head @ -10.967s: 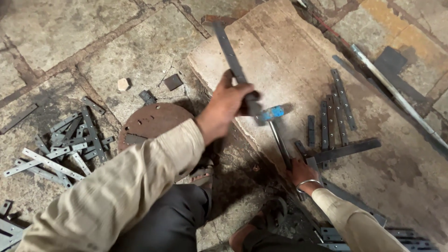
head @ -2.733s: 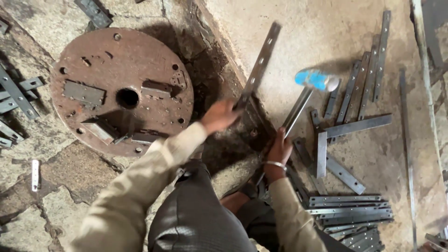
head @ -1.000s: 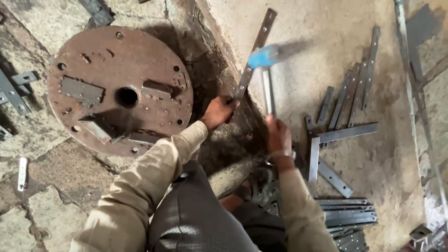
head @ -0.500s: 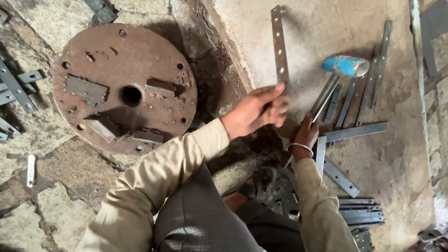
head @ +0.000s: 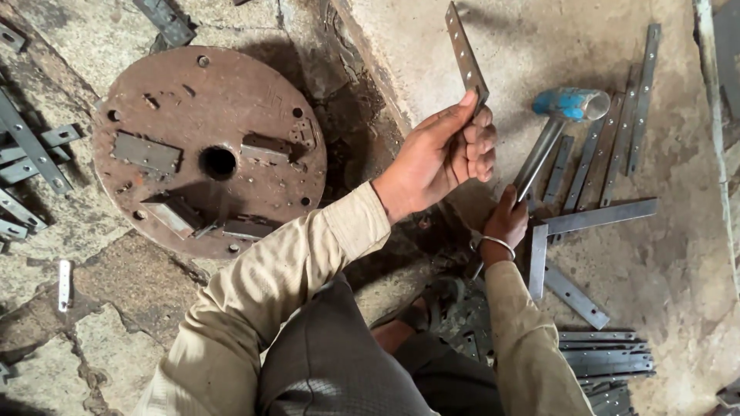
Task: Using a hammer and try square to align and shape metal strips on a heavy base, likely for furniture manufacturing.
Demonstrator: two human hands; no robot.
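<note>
Left hand: your left hand (head: 443, 154) is wrapping closed around the lower end of the perforated metal strip (head: 465, 54), thumb lying up along its edge, fingers curled tight over it.

Right hand: your right hand (head: 507, 222) is closing round the handle of the hammer (head: 556, 123), low down near the grip end, wrist ringed by a metal bangle (head: 493, 243).

Strip, long axis: you are holding it nearly upright in view, running up and slightly leftward from your fist, its free end pointing away from you over the pale stone slab (head: 539, 46).

Hammer, long axis: the handle is slanting up and to the right from your right hand, with the blue head (head: 570, 102) sitting well beyond your knuckles and to the right of the strip.

Key relation: the strip is lying just left of the hammer head, apart from it, with your left fist between strip and handle; your left hand is the nearer one to the strip, your right to the hammer.

Contact with slab: whether the strip's lower end is touching the stone is hidden behind your fingers.

Around you: flat bars (head: 597, 216) are lying to the right of the hammer, more bars stacked (head: 605, 358) near your right elbow, and a rusty round plate (head: 208, 150) is sitting on the floor off to your left.
</note>
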